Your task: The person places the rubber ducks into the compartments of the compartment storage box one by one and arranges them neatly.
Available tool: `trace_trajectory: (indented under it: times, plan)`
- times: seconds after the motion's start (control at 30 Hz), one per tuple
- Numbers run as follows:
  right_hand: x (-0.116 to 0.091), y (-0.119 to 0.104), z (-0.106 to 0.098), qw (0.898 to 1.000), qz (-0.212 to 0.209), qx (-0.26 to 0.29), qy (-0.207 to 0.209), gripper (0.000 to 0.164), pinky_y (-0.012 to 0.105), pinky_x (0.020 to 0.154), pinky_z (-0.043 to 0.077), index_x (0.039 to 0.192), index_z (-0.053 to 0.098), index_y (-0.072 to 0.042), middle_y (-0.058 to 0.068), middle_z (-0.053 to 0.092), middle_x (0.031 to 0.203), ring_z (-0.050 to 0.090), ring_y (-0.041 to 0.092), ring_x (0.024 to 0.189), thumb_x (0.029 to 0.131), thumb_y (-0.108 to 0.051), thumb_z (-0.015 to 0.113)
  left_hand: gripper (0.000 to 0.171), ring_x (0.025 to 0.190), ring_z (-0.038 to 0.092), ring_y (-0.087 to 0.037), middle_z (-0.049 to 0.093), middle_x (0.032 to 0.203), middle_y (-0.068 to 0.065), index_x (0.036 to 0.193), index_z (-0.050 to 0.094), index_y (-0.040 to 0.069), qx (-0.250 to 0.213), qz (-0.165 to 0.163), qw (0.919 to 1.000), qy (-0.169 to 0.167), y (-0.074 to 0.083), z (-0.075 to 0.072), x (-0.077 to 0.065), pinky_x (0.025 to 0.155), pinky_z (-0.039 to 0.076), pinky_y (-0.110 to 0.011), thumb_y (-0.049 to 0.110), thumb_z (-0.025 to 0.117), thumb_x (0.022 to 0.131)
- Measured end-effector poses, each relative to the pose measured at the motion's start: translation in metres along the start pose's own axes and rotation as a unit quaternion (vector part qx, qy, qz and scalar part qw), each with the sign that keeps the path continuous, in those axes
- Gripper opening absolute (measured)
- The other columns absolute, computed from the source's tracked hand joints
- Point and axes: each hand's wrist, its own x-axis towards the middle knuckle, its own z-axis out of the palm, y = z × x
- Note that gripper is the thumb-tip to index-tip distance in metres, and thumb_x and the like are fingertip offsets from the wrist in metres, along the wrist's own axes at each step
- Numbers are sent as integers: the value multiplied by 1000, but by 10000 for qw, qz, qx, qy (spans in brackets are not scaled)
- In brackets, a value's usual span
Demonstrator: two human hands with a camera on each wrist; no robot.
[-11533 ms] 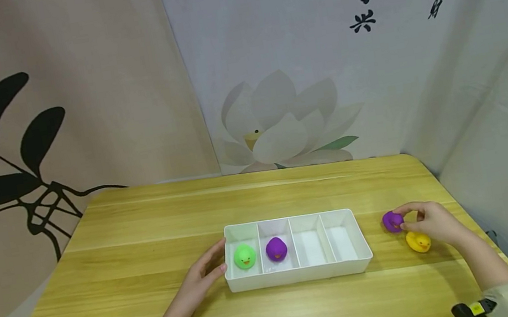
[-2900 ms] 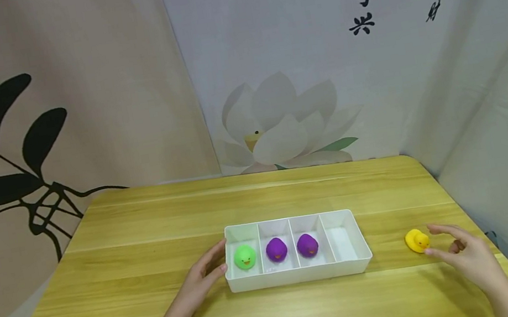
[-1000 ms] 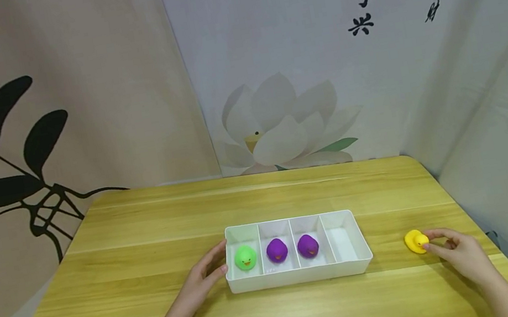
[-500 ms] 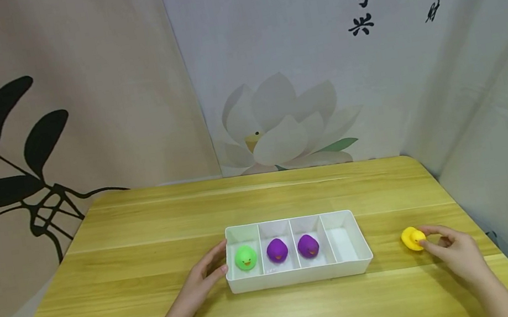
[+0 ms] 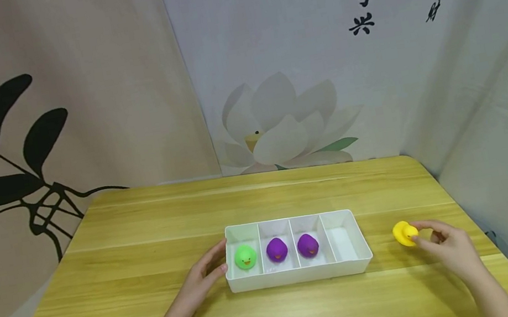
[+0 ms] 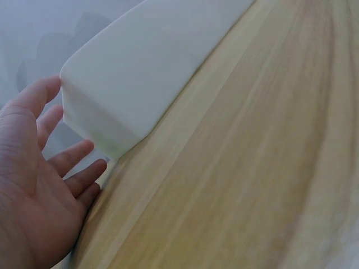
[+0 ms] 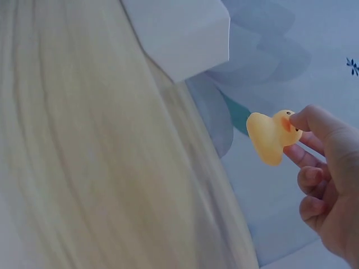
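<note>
A yellow rubber duck is pinched by its head between the thumb and fingers of my right hand, right of the white box. In the right wrist view the duck shows an orange beak near the thumb tip. My left hand rests its extended fingers against the left end of the white four-part divided box; the left wrist view shows the fingertips at the box's end wall. From the left, the compartments hold a green duck, a purple duck and another purple duck; the rightmost holds nothing.
The box stands mid-table on a wood-grain table. Behind the table hangs a pale cloth backdrop printed with a lotus, dark leaves and black characters. The table's right edge runs beside my right forearm.
My right hand has closed on the yellow duck, lifted it and carried it a little left. Earlier, a second purple duck went into the third compartment. My left hand has stayed at the box.
</note>
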Motion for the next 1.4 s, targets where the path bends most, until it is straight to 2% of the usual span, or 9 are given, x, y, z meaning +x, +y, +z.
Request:
trace_trajectory:
  times: [0.3,0.47,0.73,0.9,1.03,1.27,1.4]
  plan:
    - [1,-18,4,9992,-386,51,82,28,27,39,31,109,69,-2,3,45,63,37,11,52,83,-12,76,53,132,37,-35,44,143,-17,146,41,15,-2,46,10000,-26,-1,0,1,104,29,-54,16,58,97]
    - [1,-29,8,9979,-593,231,135,29,28,39,30,107,69,1,2,42,62,36,9,52,79,-2,77,53,133,36,-35,43,144,-17,147,40,14,-48,79,9999,-53,-2,0,1,105,28,-54,15,58,97]
    - [-6,-75,12,9932,-953,664,5,25,28,38,30,100,67,8,0,40,60,35,8,51,76,9,74,53,133,36,-35,43,144,-17,146,41,16,-43,26,10000,0,-1,0,0,105,28,-55,16,58,96]
    - [-6,-89,15,9915,-1001,823,-114,24,28,39,30,99,68,6,0,41,60,36,8,52,76,8,75,53,133,36,-35,43,144,-16,146,41,16,-16,29,10000,-16,-1,0,0,105,28,-55,16,58,97]
    - [-3,-89,20,9902,-1039,905,-208,23,28,40,31,98,68,5,0,40,60,37,9,52,76,7,76,53,133,36,-35,44,143,-16,146,41,16,-10,43,10000,-18,-1,0,1,105,28,-54,17,59,96]
    - [7,-67,36,9901,-997,878,-449,28,27,40,31,102,70,-3,0,40,60,37,10,52,76,2,78,53,133,36,-36,44,143,-16,146,41,16,14,30,10000,-14,0,0,0,105,28,-56,16,59,96]
    - [11,-64,43,9877,-1084,975,-569,28,26,41,32,103,71,-7,0,42,62,38,11,53,77,-3,79,53,133,36,-36,44,143,-16,146,41,16,25,6,10000,-9,0,0,0,105,28,-57,18,59,96]
